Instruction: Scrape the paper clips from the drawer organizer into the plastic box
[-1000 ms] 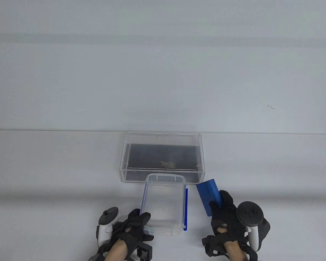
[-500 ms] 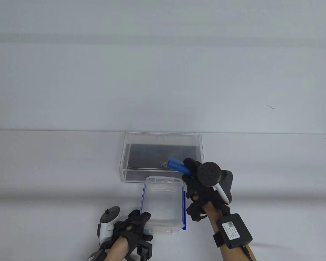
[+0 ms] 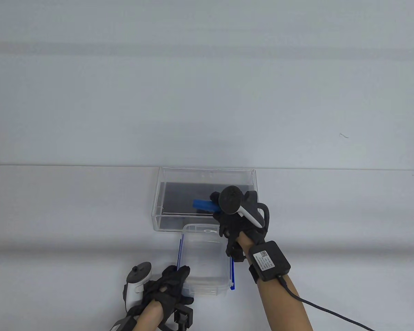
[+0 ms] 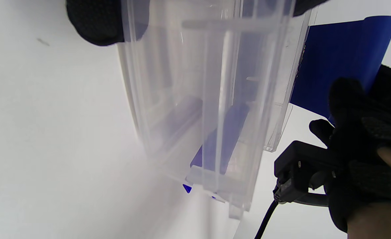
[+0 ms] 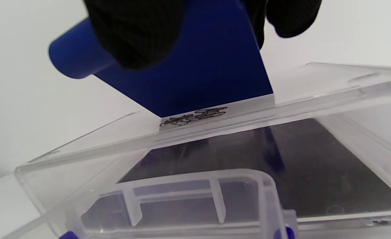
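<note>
Few paper clips (image 5: 195, 117) sit just under your scraper (image 5: 195, 73) edge, gripped in R hand (image 3: 236, 220); plastic box (image 3: 203, 272) lies wrist-ward, L hand (image 3: 167, 288) holding it.

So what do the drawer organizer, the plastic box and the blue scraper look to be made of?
Drawer organizer: rigid clear plastic, likely acrylic; sharp glossy edges, dark floor showing through. Plastic box: softer frosted translucent plastic with moulded ribs and blue trim. Blue scraper: smooth opaque blue plastic, thin flat blade; its stiffness cannot be told.
</note>
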The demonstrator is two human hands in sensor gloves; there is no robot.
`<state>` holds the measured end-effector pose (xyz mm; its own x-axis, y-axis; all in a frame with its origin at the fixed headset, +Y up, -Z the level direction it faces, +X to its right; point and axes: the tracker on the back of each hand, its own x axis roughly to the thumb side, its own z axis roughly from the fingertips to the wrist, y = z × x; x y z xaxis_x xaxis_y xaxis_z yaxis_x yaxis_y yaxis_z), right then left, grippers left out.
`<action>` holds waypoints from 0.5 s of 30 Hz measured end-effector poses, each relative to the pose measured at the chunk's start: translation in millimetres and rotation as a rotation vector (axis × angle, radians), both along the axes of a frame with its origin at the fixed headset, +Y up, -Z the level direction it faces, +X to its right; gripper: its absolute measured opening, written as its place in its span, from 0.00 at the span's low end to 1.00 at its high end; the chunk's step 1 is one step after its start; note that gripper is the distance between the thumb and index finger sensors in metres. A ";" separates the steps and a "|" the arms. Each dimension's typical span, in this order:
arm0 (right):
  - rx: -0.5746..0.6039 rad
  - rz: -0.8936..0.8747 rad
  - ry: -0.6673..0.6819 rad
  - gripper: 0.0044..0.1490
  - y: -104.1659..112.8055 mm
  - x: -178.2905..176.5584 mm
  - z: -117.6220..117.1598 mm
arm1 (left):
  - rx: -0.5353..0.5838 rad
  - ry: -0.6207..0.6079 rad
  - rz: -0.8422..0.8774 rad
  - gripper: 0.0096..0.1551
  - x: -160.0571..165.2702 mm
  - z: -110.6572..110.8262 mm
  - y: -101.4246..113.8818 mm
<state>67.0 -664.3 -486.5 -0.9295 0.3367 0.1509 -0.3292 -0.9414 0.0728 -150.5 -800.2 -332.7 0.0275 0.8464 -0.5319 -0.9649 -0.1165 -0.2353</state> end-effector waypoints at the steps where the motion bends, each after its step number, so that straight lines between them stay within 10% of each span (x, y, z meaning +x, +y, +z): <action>1: -0.005 0.014 0.006 0.41 1.0 0.2 0.9 | 0.002 0.001 -0.002 0.52 -0.3 -0.2 -0.3; 15: -0.300 -0.148 0.245 0.40 28.2 -0.8 40.8 | 0.007 0.004 -0.021 0.52 -1.6 -1.8 -1.4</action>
<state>66.2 -636.1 -445.7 -0.8162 0.5271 0.2368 -0.3985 -0.8102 0.4298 -152.1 -801.6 -334.5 0.0432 0.8492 -0.5263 -0.9680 -0.0947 -0.2322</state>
